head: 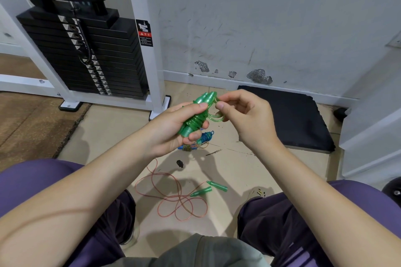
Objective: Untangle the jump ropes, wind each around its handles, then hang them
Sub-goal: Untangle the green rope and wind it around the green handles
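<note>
My left hand (pixel 173 130) grips a pair of green jump-rope handles (pixel 204 99) with green cord wound around them. My right hand (pixel 245 115) pinches the loose end loop of that green cord (pixel 217 117) just right of the handles. On the floor below lies a pink rope (pixel 173 199) in loose loops, its two green handles (pixel 208 188) side by side. Under my left hand, a wound blue-handled rope (pixel 205 136) rests on the floor, partly hidden.
A black weight stack (pixel 97 54) in a white frame stands at the left. A dark mat (pixel 293 119) lies against the scuffed wall at the right. A small black piece (pixel 180 163) sits on the tan floor. My knees frame the bottom.
</note>
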`<state>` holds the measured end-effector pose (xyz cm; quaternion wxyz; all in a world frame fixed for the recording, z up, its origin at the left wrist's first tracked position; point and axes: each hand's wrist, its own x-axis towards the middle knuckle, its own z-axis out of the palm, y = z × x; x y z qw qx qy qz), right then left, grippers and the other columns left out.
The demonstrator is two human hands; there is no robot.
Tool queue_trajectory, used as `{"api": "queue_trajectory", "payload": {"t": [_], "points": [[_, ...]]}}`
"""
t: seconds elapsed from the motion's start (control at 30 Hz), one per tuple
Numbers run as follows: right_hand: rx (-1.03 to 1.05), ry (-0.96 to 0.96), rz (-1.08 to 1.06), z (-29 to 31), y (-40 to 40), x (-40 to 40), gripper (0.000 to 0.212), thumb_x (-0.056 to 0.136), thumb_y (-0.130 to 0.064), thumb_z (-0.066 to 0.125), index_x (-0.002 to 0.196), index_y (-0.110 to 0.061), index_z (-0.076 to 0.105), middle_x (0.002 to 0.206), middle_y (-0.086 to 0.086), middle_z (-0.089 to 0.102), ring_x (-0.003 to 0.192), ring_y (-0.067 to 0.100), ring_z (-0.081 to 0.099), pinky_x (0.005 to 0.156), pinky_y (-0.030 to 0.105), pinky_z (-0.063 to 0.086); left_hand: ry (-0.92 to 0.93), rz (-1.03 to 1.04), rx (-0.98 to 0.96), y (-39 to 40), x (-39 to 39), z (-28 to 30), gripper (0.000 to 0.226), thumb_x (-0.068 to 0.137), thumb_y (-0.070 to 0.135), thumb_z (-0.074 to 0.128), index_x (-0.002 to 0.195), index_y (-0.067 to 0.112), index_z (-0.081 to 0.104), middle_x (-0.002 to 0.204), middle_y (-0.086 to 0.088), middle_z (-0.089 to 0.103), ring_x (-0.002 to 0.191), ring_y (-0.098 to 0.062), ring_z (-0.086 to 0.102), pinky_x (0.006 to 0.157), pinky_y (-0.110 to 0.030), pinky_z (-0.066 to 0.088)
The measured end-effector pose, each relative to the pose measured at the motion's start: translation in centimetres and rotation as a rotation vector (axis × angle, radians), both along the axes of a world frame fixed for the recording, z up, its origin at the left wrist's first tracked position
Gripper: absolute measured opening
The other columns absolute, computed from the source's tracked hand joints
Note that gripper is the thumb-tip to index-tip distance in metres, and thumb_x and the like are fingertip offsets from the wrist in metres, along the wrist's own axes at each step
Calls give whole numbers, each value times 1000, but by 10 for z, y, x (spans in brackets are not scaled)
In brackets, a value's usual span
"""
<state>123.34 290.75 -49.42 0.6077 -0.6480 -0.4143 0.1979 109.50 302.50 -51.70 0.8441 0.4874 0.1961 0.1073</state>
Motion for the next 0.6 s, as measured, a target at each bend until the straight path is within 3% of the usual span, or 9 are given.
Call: {"api": "queue_trajectory", "payload": {"t": [0.13, 0.23, 0.4, 0.53, 0.6], "points": [[14, -39, -53, -1, 0, -4, 14, 84, -4, 73, 82, -17, 70, 68, -4, 67, 59, 6, 60, 60, 23, 51, 4, -26, -15, 0, 1, 1, 30, 93, 30, 61, 115, 12, 55, 76, -11, 56, 46, -14, 41, 39, -19, 32], [14, -46, -80, -2, 0, -7, 10, 85, -6, 73, 83, -16, 71, 68, -7, 67, 61, 7, 61, 61, 24, 50, 37, -34, 4, 1, 1, 2, 28, 89, 31, 64, 106, 12, 55, 76, -11, 56, 46, -15, 41, 38, -20, 32], [3, -85, -73, -2, -1, -10, 14, 86, -9, 72, 81, -20, 66, 71, -2, 66, 65, 13, 62, 61, 23, 49, 60, -35, 41, 2, -1, 1, 31, 92, 29, 65, 113, 12, 50, 76, -11, 57, 45, -15, 42, 38, -19, 32], [23, 73, -39, 1, 2, -8, 15, 83, -3, 74, 81, -14, 63, 67, 3, 64, 58, 13, 62, 55, 20, 47, 44, 19, 44, 2, 1, 1, 22, 88, 30, 67, 96, 13, 55, 75, -13, 58, 45, -15, 41, 38, -18, 31], [18, 138, -1, 1, 2, -8, 13, 83, -1, 73, 84, -11, 65, 69, 4, 65, 61, 15, 64, 56, 21, 48, 38, 36, 32, 2, 2, 1, 23, 86, 30, 66, 98, 12, 58, 74, -12, 58, 44, -14, 40, 37, -18, 31]]}}
